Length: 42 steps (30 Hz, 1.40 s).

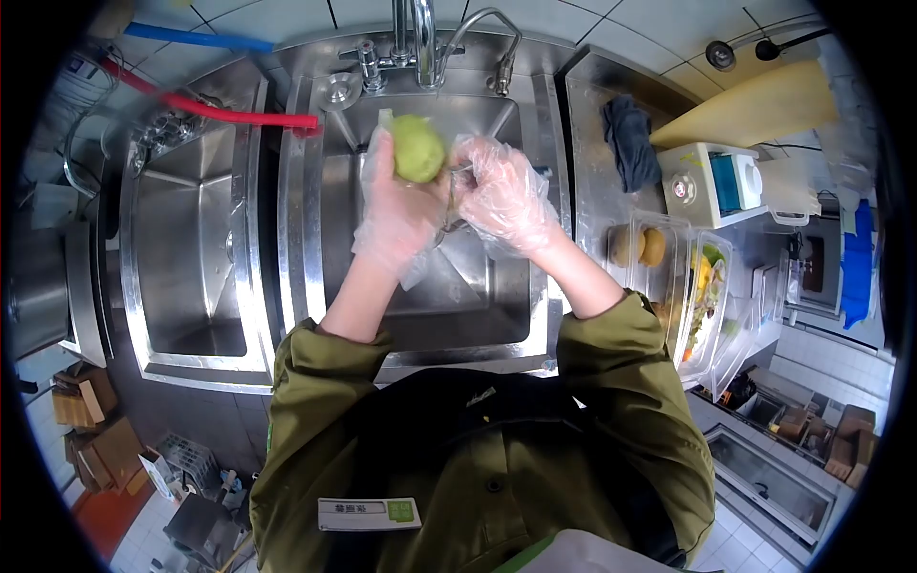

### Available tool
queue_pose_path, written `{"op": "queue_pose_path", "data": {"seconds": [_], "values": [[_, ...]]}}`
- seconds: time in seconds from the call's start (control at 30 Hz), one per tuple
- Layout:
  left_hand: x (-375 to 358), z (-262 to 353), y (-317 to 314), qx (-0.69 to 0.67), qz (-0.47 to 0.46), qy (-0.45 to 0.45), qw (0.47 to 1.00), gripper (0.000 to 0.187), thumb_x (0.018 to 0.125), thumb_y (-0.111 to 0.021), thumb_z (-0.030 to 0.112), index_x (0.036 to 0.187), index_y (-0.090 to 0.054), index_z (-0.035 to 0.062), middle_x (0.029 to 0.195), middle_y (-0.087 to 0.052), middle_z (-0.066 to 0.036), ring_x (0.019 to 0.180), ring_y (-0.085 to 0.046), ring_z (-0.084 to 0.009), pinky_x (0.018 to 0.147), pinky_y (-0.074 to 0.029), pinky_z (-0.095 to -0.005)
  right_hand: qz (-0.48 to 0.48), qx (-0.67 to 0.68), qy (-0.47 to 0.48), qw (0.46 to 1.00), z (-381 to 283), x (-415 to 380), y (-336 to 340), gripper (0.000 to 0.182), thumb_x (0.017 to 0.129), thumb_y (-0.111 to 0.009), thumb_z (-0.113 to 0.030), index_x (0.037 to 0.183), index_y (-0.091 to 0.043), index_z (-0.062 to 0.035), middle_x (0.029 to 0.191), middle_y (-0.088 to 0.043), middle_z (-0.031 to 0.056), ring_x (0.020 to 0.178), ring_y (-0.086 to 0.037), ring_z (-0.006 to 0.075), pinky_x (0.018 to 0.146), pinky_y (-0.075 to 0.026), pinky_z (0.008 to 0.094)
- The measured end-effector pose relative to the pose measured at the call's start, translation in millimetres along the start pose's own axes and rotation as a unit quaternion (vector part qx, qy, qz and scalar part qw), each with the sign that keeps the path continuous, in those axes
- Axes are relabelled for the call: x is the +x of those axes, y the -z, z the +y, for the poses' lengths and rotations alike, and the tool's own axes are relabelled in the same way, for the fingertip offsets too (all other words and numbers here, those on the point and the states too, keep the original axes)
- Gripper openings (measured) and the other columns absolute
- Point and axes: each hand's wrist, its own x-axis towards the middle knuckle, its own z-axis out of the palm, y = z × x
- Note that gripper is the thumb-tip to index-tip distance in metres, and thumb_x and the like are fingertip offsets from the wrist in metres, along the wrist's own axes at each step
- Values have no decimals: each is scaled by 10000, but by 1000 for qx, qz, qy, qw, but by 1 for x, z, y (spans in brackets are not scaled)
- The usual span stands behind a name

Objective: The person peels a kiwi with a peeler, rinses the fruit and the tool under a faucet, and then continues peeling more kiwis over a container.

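My left hand (406, 205), in a clear plastic glove, grips a round pale-green fruit (417, 149) over the middle sink (506, 286). Its thumb lies along the fruit's left side. My right hand (501, 196), gloved the same way, is curled closed close beside the fruit. Between the two hands shows a bit of thin metal (458, 180), and a dark end sticks out past the right hand. I cannot tell what tool this is, since the fingers hide most of it. Above the hands stands the faucet (425, 57).
A second sink (191, 258) lies to the left, with a red hose (229, 116) reaching over from it. On the right counter are a dark cloth (630, 143), a white dispenser box (712, 181), a clear container with brown fruit (651, 246) and a clear box of cut produce (705, 296).
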Motion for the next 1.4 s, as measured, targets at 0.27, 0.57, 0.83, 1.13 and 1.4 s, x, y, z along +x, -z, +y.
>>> {"op": "queue_pose_path", "data": {"seconds": [0.27, 0.57, 0.83, 1.13, 1.4], "values": [[146, -10, 92, 180, -9, -55, 982, 347, 909, -535, 264, 1110, -499, -16, 1032, -557, -151, 953, -562, -329, 808, -530, -404, -163, -21, -118, 979, 82, -24, -29, 191, 763, -525, -91, 900, -634, -15, 878, -616, 245, 797, -611, 394, 687, -476, 433], [232, -33, 132, 375, -81, -109, 917, 311, 910, -510, 284, 975, -517, -20, 880, -554, -135, 793, -553, -264, 640, -563, -334, 35, 68, -351, 933, 161, 18, -61, 233, 812, -540, -199, 894, -611, 7, 860, -611, 245, 847, -592, 401, 741, -465, 431], [154, 1, 42, -47, 105, 138, 984, 279, 927, -438, 268, 969, -527, 7, 921, -555, -151, 798, -580, -287, 644, -558, -332, 75, -100, -291, 948, 173, 81, -59, 266, 775, -606, -217, 918, -565, 3, 860, -618, 252, 864, -603, 416, 739, -486, 490], [152, -9, 64, -30, 123, 100, 987, 202, 922, -519, 209, 1025, -491, 37, 891, -552, -92, 854, -555, -243, 844, -514, -397, -54, -258, -239, 935, 178, 98, -68, 193, 847, -452, -99, 963, -539, 29, 874, -639, 243, 838, -644, 376, 727, -525, 451], [160, -12, 156, 621, -15, -130, 773, 346, 841, -621, 177, 1075, -461, -22, 927, -601, -72, 786, -589, -162, 712, -492, -269, -80, -256, -219, 938, 158, 96, -51, 233, 870, -417, -129, 985, -525, 42, 920, -628, 276, 880, -626, 416, 774, -508, 482]]}}
